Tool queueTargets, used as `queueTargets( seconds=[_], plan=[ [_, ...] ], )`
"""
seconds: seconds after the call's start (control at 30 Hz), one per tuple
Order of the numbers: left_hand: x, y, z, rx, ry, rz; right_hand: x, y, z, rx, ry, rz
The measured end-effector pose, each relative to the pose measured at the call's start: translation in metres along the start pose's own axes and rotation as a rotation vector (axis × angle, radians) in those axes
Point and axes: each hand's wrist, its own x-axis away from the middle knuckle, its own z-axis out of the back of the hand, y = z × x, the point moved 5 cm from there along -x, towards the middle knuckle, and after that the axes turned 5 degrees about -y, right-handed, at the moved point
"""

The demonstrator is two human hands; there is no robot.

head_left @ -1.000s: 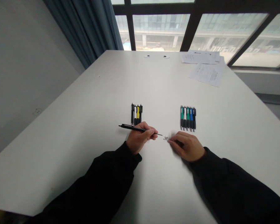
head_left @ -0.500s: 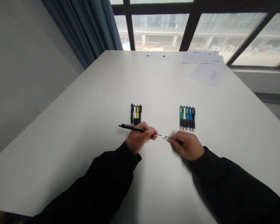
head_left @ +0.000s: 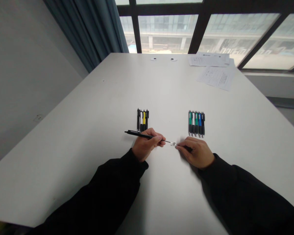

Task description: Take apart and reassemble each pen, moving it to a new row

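Observation:
My left hand point(head_left: 148, 143) is closed around a black pen point(head_left: 134, 133), which slants with its button end to the left. A thin refill point(head_left: 168, 141) sticks out of the pen's right end, past my fingertips. At its end is a small silvery piece point(head_left: 173, 143), too tiny to make out. My right hand point(head_left: 194, 150) is closed in a pinch right beside that piece, thumb against index finger. What its fingertips hold is hidden. Just beyond my left hand lies a row of several pens point(head_left: 144, 120); another row of pens point(head_left: 196, 124) lies beyond my right hand.
Both hands work low over a white table point(head_left: 161, 91). Printed papers point(head_left: 215, 73) lie at the far right corner, and two small white pieces with dark spots point(head_left: 153, 59) lie near the far edge. A blue curtain point(head_left: 93, 29) and windows stand behind.

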Motion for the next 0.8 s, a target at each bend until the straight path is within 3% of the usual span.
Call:
queueTargets(
  seconds=[0.13, 0.33, 0.57, 0.8],
  plan=[
    [0.000, 0.000, 0.000, 0.017, -0.007, 0.001, 0.000, 0.001, 0.001, -0.015, 0.018, -0.011],
    [0.000, -0.003, -0.002, 0.024, -0.039, 0.020, 0.003, -0.008, 0.013, -0.143, 0.162, 0.014],
    [0.000, -0.009, -0.007, 0.005, -0.118, 0.049, 0.001, -0.024, 0.009, -0.266, 0.123, 0.100],
    [-0.003, 0.001, 0.004, 0.002, -0.019, -0.010, 0.009, -0.009, 0.027, -0.289, 0.173, 0.023]
  ],
)
